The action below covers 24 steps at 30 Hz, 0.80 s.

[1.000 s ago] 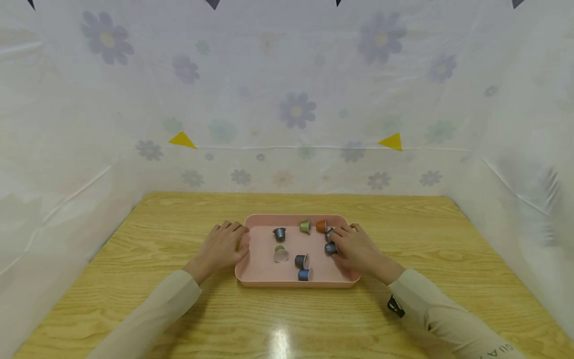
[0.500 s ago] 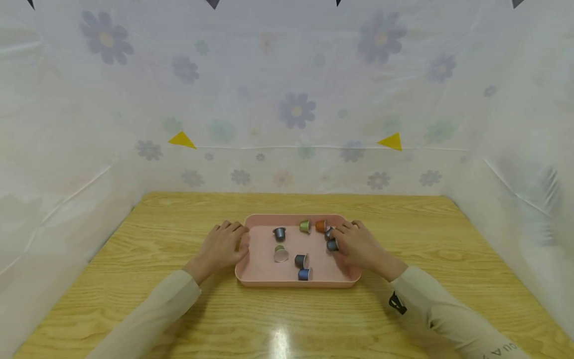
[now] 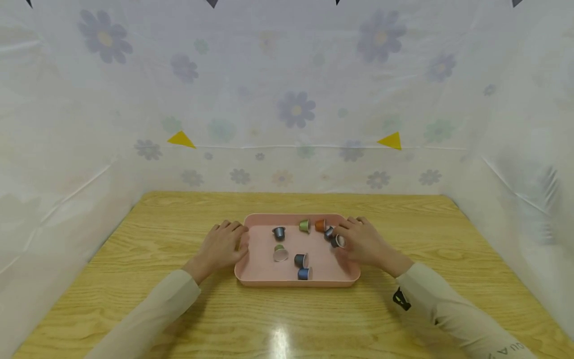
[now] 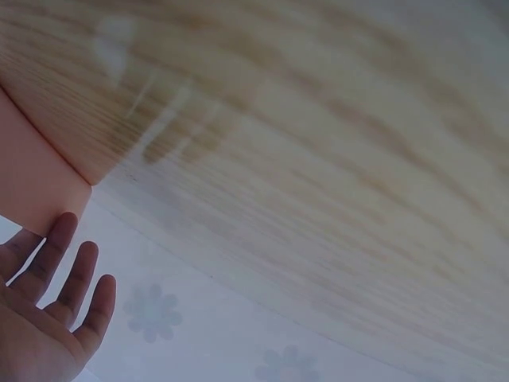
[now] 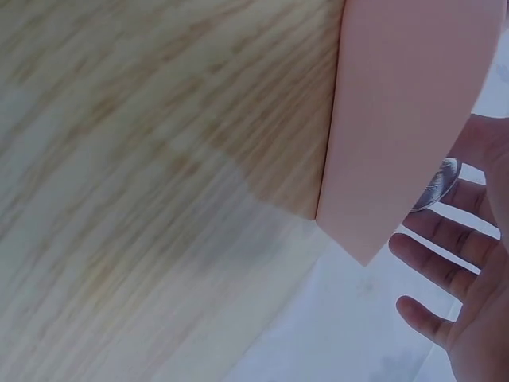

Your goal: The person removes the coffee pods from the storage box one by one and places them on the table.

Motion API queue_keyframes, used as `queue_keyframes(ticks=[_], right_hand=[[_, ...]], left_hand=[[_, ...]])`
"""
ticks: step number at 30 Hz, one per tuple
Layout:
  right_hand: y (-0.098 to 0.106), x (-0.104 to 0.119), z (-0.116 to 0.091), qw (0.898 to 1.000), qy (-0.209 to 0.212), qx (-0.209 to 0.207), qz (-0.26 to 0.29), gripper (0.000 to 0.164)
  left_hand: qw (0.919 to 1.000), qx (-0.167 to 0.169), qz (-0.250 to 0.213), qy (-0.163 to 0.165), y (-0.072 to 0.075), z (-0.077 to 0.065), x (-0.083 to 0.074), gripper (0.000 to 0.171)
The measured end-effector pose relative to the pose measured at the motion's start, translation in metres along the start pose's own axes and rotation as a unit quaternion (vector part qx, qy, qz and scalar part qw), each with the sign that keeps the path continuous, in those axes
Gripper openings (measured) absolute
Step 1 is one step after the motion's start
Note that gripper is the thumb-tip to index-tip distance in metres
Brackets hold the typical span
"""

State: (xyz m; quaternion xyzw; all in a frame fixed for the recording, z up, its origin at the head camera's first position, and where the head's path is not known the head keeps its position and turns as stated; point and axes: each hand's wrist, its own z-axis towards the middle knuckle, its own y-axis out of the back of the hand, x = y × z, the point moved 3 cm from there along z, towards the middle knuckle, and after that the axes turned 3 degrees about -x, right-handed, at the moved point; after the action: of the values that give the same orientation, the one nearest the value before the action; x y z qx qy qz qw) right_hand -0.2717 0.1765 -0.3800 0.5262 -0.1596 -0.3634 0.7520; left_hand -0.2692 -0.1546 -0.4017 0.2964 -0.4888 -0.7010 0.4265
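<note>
A pink tray (image 3: 296, 283) holds several coffee capsules. At its left rim is my left hand (image 3: 221, 245); in the left wrist view its fingers (image 4: 78, 274) are loosely extended, one fingertip at the tray wall. My right hand (image 3: 364, 243) reaches over the right side and pinches a dark coffee capsule (image 3: 335, 241), its foil lid turned towards the palm. In the right wrist view that silver lid (image 5: 439, 183) shows between thumb and index finger, partly hidden by the wall. Close to these fingertips lies another dark-blue capsule (image 3: 329, 232).
An orange capsule (image 3: 320, 225) and a light green one (image 3: 304, 226) lie along the back. Further left are a dark capsule (image 3: 279, 233) and a green one (image 3: 280, 254). A black capsule (image 3: 300, 260) and a blue one (image 3: 304, 273) sit near the front. Wooden table (image 3: 179, 319) surrounds the tray.
The right hand has shifted slightly right and back. The dark capsule at its fingers has moved right and turned so its foil lid now shows. The left hand stays put.
</note>
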Motion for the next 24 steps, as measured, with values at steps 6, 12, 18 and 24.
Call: queue_keyframes(ticks=[6, 12, 18, 24], right_hand=[[0.004, -0.004, -0.001, 1.000, -0.006, 0.000, 0.006, 0.026], [0.012, -0.010, 0.000, 1.000, -0.006, -0.022, 0.017, 0.026], [0.018, -0.018, 0.001, 0.999, -0.023, -0.021, 0.017, 0.032], [0.021, -0.027, 0.001, 0.999, -0.032, -0.027, 0.011, 0.033]], left_hand=[[1.0000, 0.003, -0.002, 0.001, -0.001, 0.000, 0.000, 0.037], [1.0000, 0.002, -0.001, 0.000, 0.001, 0.000, -0.001, 0.036], [1.0000, 0.003, 0.001, 0.002, 0.002, 0.001, -0.001, 0.036], [1.0000, 0.001, 0.005, -0.002, 0.002, 0.001, -0.002, 0.036]])
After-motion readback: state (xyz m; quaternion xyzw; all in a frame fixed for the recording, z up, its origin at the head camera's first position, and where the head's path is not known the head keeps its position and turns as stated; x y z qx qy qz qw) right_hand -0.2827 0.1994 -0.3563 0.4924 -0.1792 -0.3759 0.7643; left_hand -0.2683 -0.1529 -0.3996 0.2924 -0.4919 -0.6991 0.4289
